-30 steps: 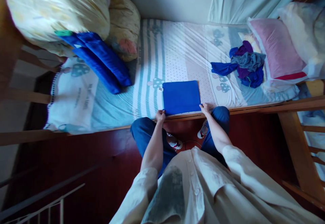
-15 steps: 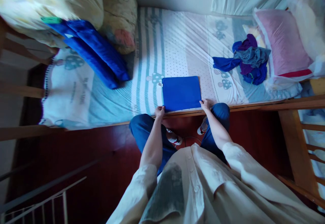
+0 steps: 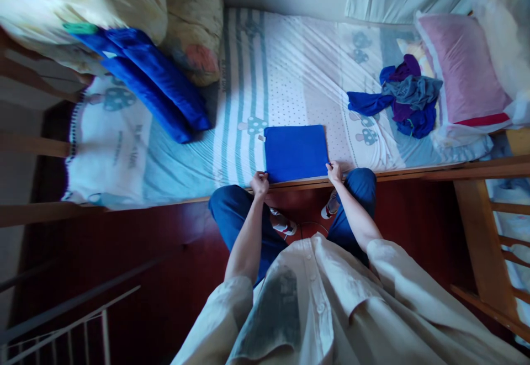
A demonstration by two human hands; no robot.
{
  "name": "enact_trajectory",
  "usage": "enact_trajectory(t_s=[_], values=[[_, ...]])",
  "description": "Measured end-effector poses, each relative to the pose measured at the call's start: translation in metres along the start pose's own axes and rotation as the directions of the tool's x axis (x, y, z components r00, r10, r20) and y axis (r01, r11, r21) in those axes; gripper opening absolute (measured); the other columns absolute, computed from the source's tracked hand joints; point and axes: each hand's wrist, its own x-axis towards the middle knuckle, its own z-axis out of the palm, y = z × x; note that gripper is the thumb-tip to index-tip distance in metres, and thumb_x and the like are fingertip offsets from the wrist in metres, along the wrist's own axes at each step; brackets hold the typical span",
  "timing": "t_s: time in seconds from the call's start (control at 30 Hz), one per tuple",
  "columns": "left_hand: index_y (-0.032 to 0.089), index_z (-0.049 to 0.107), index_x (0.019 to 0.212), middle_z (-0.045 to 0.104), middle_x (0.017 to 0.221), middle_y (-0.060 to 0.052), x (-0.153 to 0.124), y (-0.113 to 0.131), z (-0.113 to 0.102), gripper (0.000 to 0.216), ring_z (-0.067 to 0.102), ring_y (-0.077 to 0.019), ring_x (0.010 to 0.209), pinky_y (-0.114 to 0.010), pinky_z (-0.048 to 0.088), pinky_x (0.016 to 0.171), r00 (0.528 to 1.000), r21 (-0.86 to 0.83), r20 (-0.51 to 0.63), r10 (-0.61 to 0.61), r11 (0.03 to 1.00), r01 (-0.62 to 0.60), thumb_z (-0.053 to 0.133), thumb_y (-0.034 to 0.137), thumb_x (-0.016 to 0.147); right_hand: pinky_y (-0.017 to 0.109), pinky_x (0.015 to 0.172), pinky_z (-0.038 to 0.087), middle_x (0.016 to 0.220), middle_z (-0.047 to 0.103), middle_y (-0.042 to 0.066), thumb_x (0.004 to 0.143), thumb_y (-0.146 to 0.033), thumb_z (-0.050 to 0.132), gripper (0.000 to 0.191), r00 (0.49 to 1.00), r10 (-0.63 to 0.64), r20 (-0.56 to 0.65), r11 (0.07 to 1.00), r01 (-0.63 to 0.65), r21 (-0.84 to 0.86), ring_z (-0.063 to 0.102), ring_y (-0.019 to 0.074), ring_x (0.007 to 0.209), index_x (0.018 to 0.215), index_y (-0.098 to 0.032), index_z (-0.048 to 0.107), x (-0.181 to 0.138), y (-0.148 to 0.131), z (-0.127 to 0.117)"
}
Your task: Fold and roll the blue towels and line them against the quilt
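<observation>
A folded blue cloth (image 3: 295, 152) lies flat as a neat rectangle at the near edge of the bed (image 3: 174, 160). My left hand (image 3: 260, 183) pinches its near left corner. At the near right corner my right hand (image 3: 334, 172) grips the cloth with curled fingers. Both forearms reach forward from my pale sleeves, over my knees in blue trousers.
A heap of blue, grey and purple clothes (image 3: 403, 102) lies to the right beside a pink pillow (image 3: 459, 72). A blue rolled blanket (image 3: 153, 86) and yellow bedding (image 3: 91, 6) sit at the left. The wooden bed rail (image 3: 434, 173) runs in front. A white railing (image 3: 62, 326) stands lower left.
Both hands stay on the cloth's near corners. The view has shifted slightly; the cloth looks barely moved.
</observation>
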Motion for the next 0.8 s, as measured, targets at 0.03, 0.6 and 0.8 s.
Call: enact_trajectory(t_s=[0.03,0.6,0.8], values=[[0.018,0.064,0.091,0.069,0.078,-0.007,-0.001,0.000,0.000,0.014,0.068,-0.0236,0.082,-0.033,0.051,0.085,1.000,0.008,-0.002,0.002,1.000,-0.002,0.055,0.028,0.090,0.037,0.096,0.053,0.114,0.076,0.017,0.099,-0.031,0.056,0.029,1.000,0.010,0.006,1.000,-0.010,-0.011,0.070,0.0274,0.106,0.116,-0.014,0.073,0.000,0.000,0.001],[0.021,0.059,0.085,0.067,0.075,-0.006,-0.001,0.001,0.006,0.012,0.068,-0.0244,0.084,-0.036,0.052,0.090,1.000,0.043,-0.019,0.013,0.999,-0.012,0.056,0.032,0.089,0.031,0.087,0.052,0.098,0.077,0.014,0.092,-0.023,0.064,0.016,0.999,-0.034,-0.016,0.999,0.034,0.001,0.071,0.0235,0.092,0.096,-0.013,0.075,-0.001,0.000,0.002],[0.017,0.062,0.103,0.072,0.094,-0.010,-0.008,0.007,-0.004,0.018,0.070,-0.0220,0.084,-0.035,0.054,0.088,0.996,0.013,-0.016,0.089,0.996,-0.089,0.055,0.028,0.091,0.032,0.093,0.050,0.104,0.076,0.014,0.096,-0.022,0.062,0.020,0.995,-0.089,-0.050,0.996,0.088,-0.033,0.069,0.0233,0.099,0.111,-0.012,0.072,-0.015,-0.005,-0.012]])
